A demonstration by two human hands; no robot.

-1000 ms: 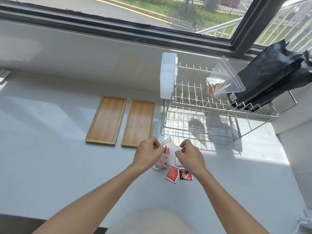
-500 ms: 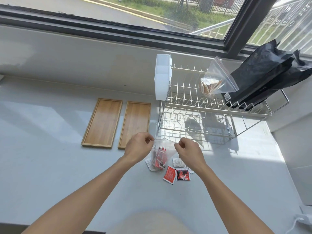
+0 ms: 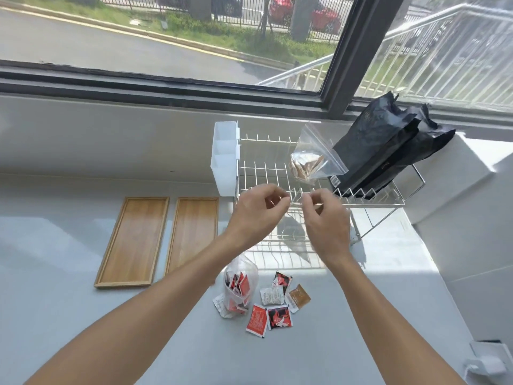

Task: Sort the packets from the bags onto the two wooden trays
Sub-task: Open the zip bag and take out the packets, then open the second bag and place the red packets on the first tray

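A home kitchen: wire dish rack (image 3: 305, 190) on a white counter (image 3: 69, 273) beneath a window (image 3: 166, 37)

Two trays (image 3: 133, 241) (image 3: 193, 234) lie side by side left of the rack (image 3: 319, 190); loose packets (image 3: 277, 304) lie before it, beside my bag (image 3: 238, 290)

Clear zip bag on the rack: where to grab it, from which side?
Pinch the clear zip bag at its empty upper corner, coming from the front-left. The brown packets sag low, the black bags crowd its right, and the wire rack blocks access from below.
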